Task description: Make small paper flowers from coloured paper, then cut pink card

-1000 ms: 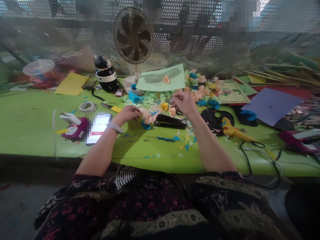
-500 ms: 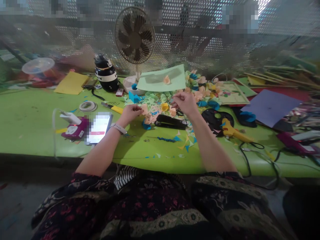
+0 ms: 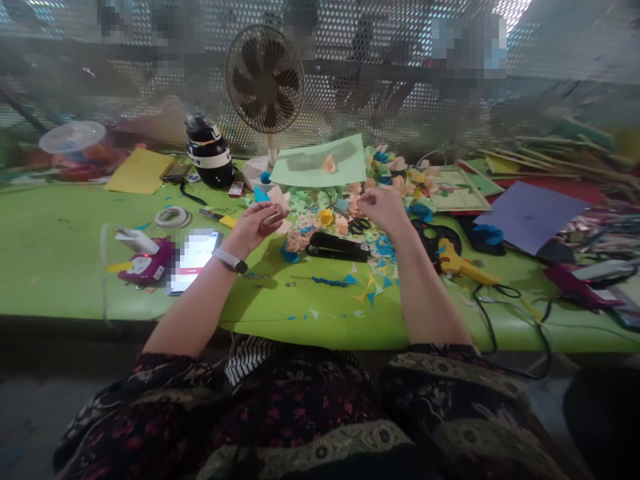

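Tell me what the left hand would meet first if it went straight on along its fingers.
Probably the loose green scraps just beyond the fingertips of the left hand. Its height is unclear from this one view, so it might pass over them.

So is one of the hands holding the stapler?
No, the stapler lies on the table, with the left hand and right hand both apart from it.

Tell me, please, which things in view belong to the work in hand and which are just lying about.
Likely part of the work:
peach paper piece by the left hand
curled yellow paper near the right hand

Likely just lying about:
fan
dark bottle
phone
purple sheet
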{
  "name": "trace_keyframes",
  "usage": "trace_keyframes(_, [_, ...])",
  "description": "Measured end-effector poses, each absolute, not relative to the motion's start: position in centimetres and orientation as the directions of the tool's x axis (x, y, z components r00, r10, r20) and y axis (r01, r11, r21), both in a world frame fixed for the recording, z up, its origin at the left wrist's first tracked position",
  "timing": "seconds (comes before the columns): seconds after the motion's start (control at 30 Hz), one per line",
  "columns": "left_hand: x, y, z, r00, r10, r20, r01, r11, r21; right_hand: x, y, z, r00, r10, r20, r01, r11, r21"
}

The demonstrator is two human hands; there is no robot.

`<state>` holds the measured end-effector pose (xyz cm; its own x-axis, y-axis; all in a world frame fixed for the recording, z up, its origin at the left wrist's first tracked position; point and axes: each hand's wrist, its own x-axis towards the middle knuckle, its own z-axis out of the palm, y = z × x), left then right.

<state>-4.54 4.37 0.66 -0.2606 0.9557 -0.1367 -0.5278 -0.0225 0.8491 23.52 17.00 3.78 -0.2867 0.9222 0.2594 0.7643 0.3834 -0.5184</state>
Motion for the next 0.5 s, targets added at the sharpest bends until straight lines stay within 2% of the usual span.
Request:
trace_keyframes(0.07, [-4.4, 4.2, 0.8, -0.262, 0.956, -0.131, -0.521, -0.025, 0.853, 23.9, 17.3, 3.4, -0.287, 0.938, 0.194, 0.895, 0.335, -0.296])
trace_keyframes(0.13, [-4.4, 4.2, 0.8, -0.275, 0.953, -0.127, -0.499, -0.028, 0.866, 24.1, 17.5, 3.0, -0.286, 0.956, 0.074, 0.942, 0.294, -0.161])
trace_keyframes(0.23, [-4.4, 4.1, 0.6, -0.300, 0.948, -0.110, -0.460, -0.042, 0.887, 24.1, 17.9, 2.2, -0.292, 0.955, -0.050, 0.953, 0.287, -0.095])
trace_keyframes(0.5, [-4.2, 4.0, 0.6, -0.289, 0.953, -0.088, -0.359, -0.022, 0.933, 23.9, 18.1, 1.5, -0.264, 0.960, -0.097, 0.964, 0.264, -0.009])
